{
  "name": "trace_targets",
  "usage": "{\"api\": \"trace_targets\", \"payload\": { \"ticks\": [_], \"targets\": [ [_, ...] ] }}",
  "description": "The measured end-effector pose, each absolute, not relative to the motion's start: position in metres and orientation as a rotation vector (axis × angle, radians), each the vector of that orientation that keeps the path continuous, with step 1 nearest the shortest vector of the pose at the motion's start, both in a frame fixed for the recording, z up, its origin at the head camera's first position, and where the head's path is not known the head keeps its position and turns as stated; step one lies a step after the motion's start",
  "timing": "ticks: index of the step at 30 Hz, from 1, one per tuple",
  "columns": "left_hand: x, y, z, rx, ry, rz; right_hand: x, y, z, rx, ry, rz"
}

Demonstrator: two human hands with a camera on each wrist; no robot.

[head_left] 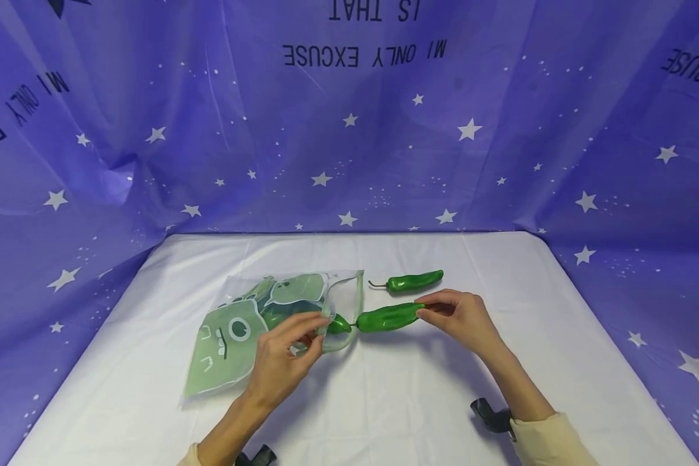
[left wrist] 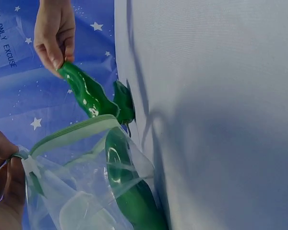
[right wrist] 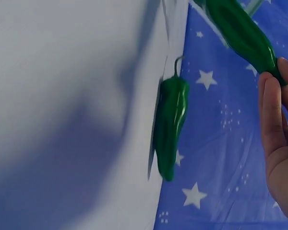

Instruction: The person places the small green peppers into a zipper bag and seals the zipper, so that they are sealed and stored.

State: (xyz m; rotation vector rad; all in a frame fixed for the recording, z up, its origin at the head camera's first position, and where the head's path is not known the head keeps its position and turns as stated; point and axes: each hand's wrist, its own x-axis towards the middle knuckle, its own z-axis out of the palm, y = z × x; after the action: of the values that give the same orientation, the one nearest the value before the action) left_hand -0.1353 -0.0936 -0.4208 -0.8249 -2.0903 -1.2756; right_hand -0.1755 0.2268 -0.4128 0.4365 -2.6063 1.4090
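My right hand (head_left: 463,320) pinches a green chili pepper (head_left: 389,318) by its tip, with the stem end pointing left at the mouth of a clear zip bag (head_left: 224,343). The bag carries a green cartoon print. Its upper edge is pinched between the thumb and fingers of my left hand (head_left: 285,356), which holds the mouth apart. Inside the bag lies at least one green pepper (left wrist: 129,187), seen through the clear plastic in the left wrist view. Another green pepper (head_left: 415,281) lies on the table behind the held one, its thin stem pointing left.
A white cloth covers the table (head_left: 419,401). Purple curtain (head_left: 384,149) with white stars and lettering surrounds its back and sides. Black wrist-worn pieces (head_left: 490,415) show below both forearms, near the front.
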Motion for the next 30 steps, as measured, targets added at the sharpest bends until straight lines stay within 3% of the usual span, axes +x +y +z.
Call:
{"api": "trace_targets", "payload": {
  "ticks": [16,30],
  "targets": [
    [-0.14,-0.091,-0.426,-0.871,-2.104,-1.293,-0.186,0.182,-0.43,0.36,-2.597,1.515],
    [-0.145,-0.091,-0.429,-0.892,-2.088,-1.303,-0.188,0.147,-0.44,0.492,-2.624,1.528]
  ]
}}
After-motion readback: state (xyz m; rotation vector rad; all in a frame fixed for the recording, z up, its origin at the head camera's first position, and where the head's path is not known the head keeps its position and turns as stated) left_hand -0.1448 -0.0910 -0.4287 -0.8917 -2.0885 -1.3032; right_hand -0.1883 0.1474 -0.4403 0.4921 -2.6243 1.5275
